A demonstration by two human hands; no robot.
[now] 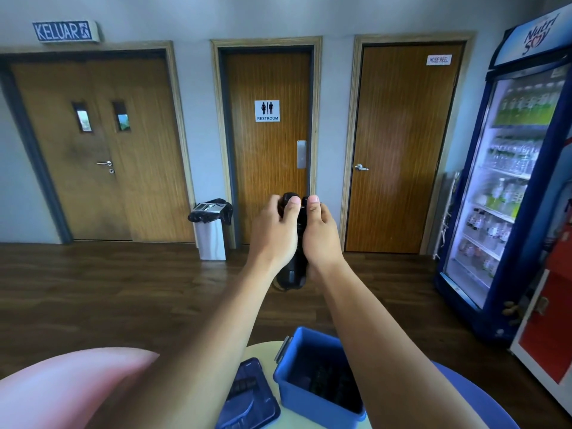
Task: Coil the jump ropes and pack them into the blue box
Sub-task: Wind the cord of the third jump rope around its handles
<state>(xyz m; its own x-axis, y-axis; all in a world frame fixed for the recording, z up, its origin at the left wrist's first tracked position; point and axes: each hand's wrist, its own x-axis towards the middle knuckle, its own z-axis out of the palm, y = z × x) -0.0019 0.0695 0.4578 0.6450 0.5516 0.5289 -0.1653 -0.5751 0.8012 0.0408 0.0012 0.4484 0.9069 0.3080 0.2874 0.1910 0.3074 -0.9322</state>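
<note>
Drinks fridge (507, 187) against the right wall; restroom door (269, 168) straight ahead. Pale round table (263, 347) at the bottom edge carries the blue box (318, 334), open, with dark contents that cannot be made out. Its lid (247, 394) lies just left of it on the table. Both arms are raised well above the box. Left hand (275, 230) and right hand (322, 233) both grip a black rope (294, 274) bundle between them, thumbs on top.
</note>
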